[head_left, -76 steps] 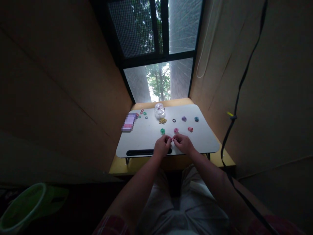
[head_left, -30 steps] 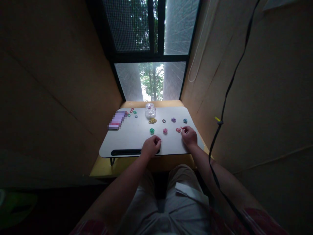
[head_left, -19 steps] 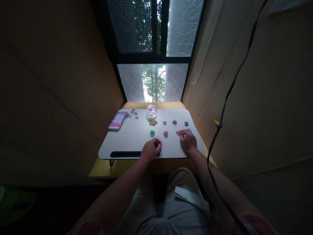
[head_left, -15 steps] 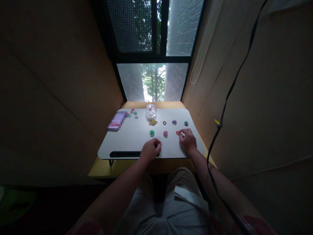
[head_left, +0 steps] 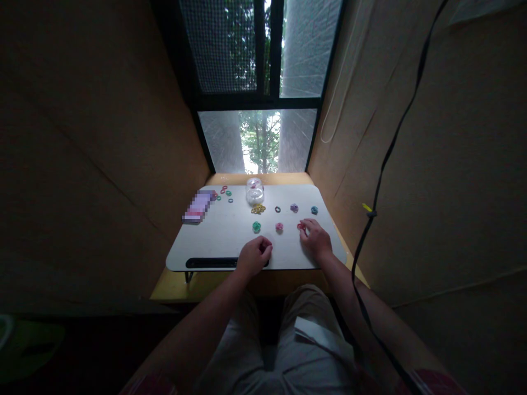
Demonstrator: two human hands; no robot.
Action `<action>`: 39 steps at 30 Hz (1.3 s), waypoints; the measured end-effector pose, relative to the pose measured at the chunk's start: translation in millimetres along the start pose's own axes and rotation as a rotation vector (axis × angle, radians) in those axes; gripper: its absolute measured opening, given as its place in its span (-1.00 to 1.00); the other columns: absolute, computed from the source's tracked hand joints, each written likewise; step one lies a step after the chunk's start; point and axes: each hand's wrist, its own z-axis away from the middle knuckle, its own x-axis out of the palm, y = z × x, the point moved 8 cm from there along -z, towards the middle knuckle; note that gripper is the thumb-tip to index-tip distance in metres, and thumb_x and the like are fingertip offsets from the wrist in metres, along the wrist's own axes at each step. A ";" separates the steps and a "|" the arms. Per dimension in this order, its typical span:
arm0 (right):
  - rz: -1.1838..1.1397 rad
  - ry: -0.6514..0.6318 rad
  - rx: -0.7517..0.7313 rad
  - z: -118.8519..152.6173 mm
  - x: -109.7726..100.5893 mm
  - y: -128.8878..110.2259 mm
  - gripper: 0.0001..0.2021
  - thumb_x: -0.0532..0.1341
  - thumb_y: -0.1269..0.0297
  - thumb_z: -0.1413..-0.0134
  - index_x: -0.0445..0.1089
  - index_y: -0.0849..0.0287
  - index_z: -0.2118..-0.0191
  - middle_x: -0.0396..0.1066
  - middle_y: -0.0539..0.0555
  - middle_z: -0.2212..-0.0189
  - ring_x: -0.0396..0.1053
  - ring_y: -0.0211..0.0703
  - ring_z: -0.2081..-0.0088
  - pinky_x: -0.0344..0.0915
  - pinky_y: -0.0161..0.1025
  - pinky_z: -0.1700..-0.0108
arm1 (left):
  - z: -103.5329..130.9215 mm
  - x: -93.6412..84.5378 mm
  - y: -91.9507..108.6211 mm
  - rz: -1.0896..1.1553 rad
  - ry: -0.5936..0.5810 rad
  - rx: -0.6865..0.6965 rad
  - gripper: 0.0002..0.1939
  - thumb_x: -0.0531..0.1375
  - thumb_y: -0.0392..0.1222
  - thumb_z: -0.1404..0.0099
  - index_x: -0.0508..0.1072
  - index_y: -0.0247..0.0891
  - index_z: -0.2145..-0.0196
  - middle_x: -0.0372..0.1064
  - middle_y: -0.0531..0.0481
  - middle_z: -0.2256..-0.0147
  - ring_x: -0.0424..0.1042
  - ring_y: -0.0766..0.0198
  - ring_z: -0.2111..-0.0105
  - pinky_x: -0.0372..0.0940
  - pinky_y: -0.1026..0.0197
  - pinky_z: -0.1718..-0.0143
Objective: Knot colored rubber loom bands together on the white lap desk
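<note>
My right hand is over the right part of the white table, its fingertips at a small red band pile. My left hand rests near the front edge with its fingers curled together; anything in them is too small to make out. Between and beyond the hands lie a pink bundle and a green bundle. Farther back are yellow bands, a dark ring, a purple bundle and a blue bundle.
A clear jar stands at the back. Loose red and green bands lie at the back left beside a blurred phone. A black slot runs along the front edge. A dark cord hangs at the right.
The view has shifted slightly, so the table appears a little lower. My right hand's fingers have moved slightly over the red bands. My left hand stays in nearly the same place.
</note>
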 end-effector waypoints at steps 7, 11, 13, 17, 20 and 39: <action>-0.147 0.153 0.128 -1.7 -7.9 22.6 -0.66 0.12 0.26 0.01 0.29 0.17 0.06 0.35 0.18 0.09 0.40 -0.11 0.29 0.31 -0.21 0.30 | -10.3 -43.4 -54.8 0.289 0.218 -0.128 -0.78 0.12 -0.06 -0.23 0.39 -0.28 0.28 0.39 0.02 0.43 0.38 0.32 0.41 0.30 0.27 0.34; -0.098 0.165 0.187 -6.0 -8.7 32.5 -0.85 0.10 0.27 0.08 0.27 0.15 0.32 0.33 0.09 0.32 0.29 -0.18 0.45 0.23 -0.21 0.31 | -28.3 -78.6 -74.6 0.006 0.184 -0.094 -0.78 0.18 -0.16 -0.17 0.40 -0.27 0.22 0.40 -0.05 0.30 0.41 0.27 0.31 0.33 0.20 0.22; -0.086 0.137 0.192 -6.6 -7.4 33.2 -0.90 0.11 0.25 0.10 0.23 0.13 0.40 0.30 0.05 0.41 0.25 -0.18 0.47 0.18 -0.22 0.35 | -39.3 -92.1 -78.1 -0.165 0.211 -0.083 -0.77 0.17 -0.21 -0.16 0.41 -0.27 0.19 0.39 -0.10 0.22 0.41 0.24 0.27 0.32 0.17 0.17; -0.094 0.101 0.189 -6.0 -7.3 30.2 -0.91 0.10 0.25 0.12 0.16 0.10 0.50 0.23 -0.01 0.55 0.20 -0.17 0.50 0.08 -0.25 0.42 | -71.1 -94.5 -77.8 -0.426 0.217 -0.063 -0.71 0.18 -0.18 -0.19 0.41 -0.22 0.11 0.29 -0.20 -0.04 0.30 0.06 -0.03 0.20 0.02 -0.08; -0.109 0.107 0.187 -5.9 -9.7 27.1 -0.90 0.09 0.25 0.14 0.13 0.10 0.53 0.20 -0.02 0.59 0.17 -0.18 0.52 0.04 -0.26 0.46 | -97.4 -91.5 -84.0 -0.549 0.228 -0.128 -0.56 0.18 -0.10 -0.20 0.35 -0.20 -0.04 0.07 -0.22 -0.24 0.11 -0.08 -0.19 0.06 -0.11 -0.18; -0.143 0.095 0.201 -5.6 -11.0 24.6 -0.88 0.10 0.23 0.10 0.16 0.11 0.54 0.18 -0.06 0.63 0.13 -0.23 0.56 0.02 -0.29 0.47 | -113.5 -100.3 -97.1 -0.419 0.265 -0.099 -0.82 0.10 -0.24 -0.23 0.46 -0.24 0.25 0.46 -0.11 0.25 0.38 0.16 0.21 0.23 0.15 0.10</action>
